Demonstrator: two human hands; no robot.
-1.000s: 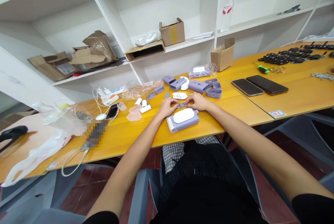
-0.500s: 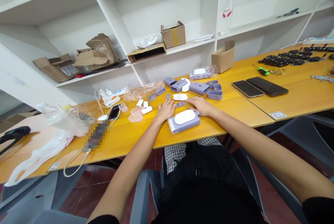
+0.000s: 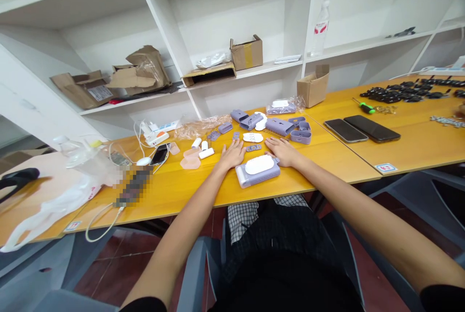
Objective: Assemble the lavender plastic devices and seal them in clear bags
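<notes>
My left hand (image 3: 232, 154) lies flat on the yellow table with fingers stretched forward, holding nothing. Across from it, my right hand (image 3: 282, 151) rests palm down, its fingers spread and also free. Between them and nearer me sits a purple casing with a white oval top (image 3: 258, 170); the right hand is close by its far right corner. A small grey-purple oval plate (image 3: 253, 148) lies between the fingertips. Just beyond it is a white oval piece (image 3: 253, 137) with ring shapes on it. Purple shells (image 3: 279, 126) and small purple cups (image 3: 301, 136) lie farther back.
Left of my hands are pink translucent pieces (image 3: 190, 159) and small white cylinders (image 3: 206, 153). Two dark phones (image 3: 372, 128) and a green screwdriver (image 3: 366, 108) lie right. Charging cables (image 3: 140, 140) and a plastic bag (image 3: 54, 205) are left. A cardboard box (image 3: 313, 86) stands behind.
The right hand's fingers have drawn back slightly from the small oval plate and flattened on the table. The left hand stays in place. The camera view has shifted a little.
</notes>
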